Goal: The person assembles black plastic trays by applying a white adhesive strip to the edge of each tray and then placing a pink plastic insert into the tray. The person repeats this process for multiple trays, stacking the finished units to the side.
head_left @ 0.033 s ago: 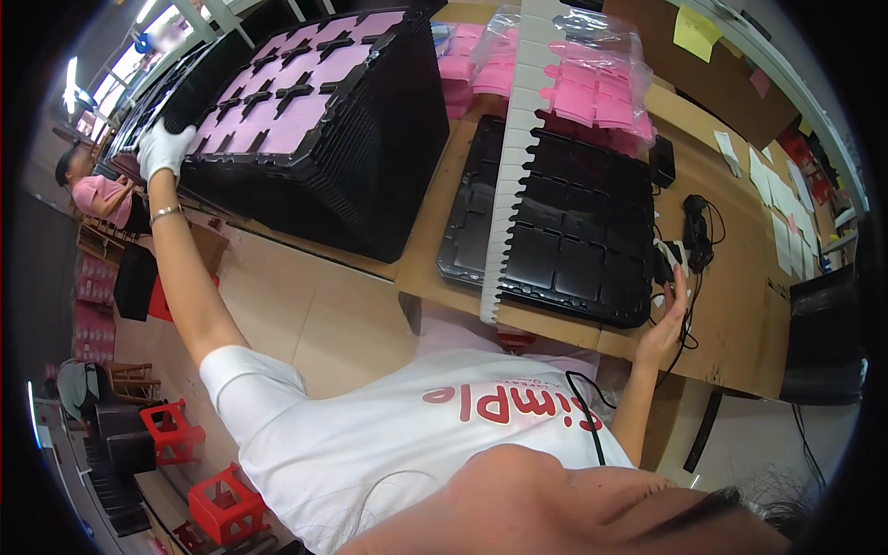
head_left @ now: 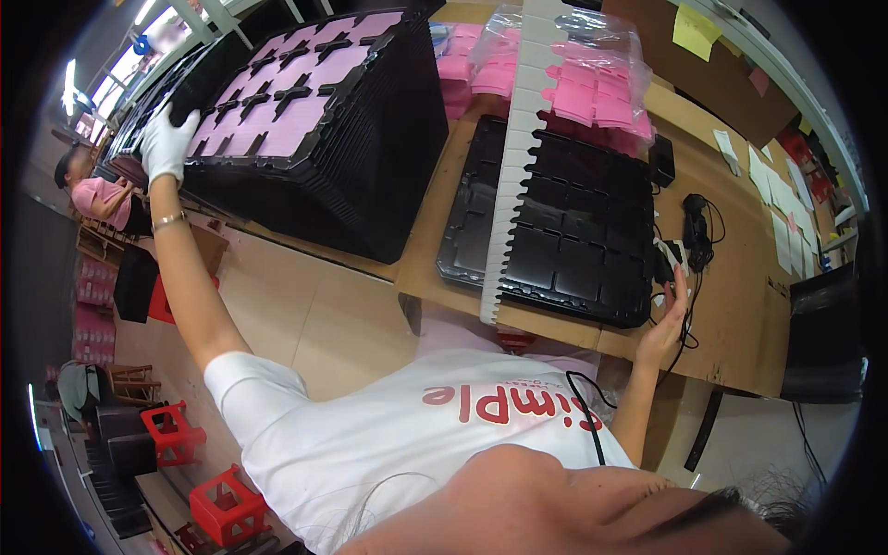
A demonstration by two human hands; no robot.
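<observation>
My left hand (head_left: 166, 148), in a white glove, reaches out to the far left with thumb and fingers apart. It is at the left edge of a tall stack of black plastic trays (head_left: 370, 176), beside another group of black trays (head_left: 190, 79). Pink sheets (head_left: 305, 92) with black cross-shaped dividers top the tall stack. My bare right hand (head_left: 671, 314) is open, fingers stretched, by the right edge of a black compartment tray (head_left: 583, 222) on the table. A long white toothed strip (head_left: 518, 157) lies across that tray. A small black-and-white item (head_left: 668, 259) sits near my right fingertips.
Pink notched pieces in clear plastic (head_left: 601, 83) lie behind the tray. Black cables (head_left: 698, 231) and papers (head_left: 777, 199) are on the brown tabletop (head_left: 740, 305). Red stools (head_left: 227, 504) stand at lower left. A person in pink (head_left: 102, 199) sits at far left.
My left hand has shifted slightly at the tray edge, its thumb and fingers now stretched farther up and apart. My right hand and the trays look unchanged.
</observation>
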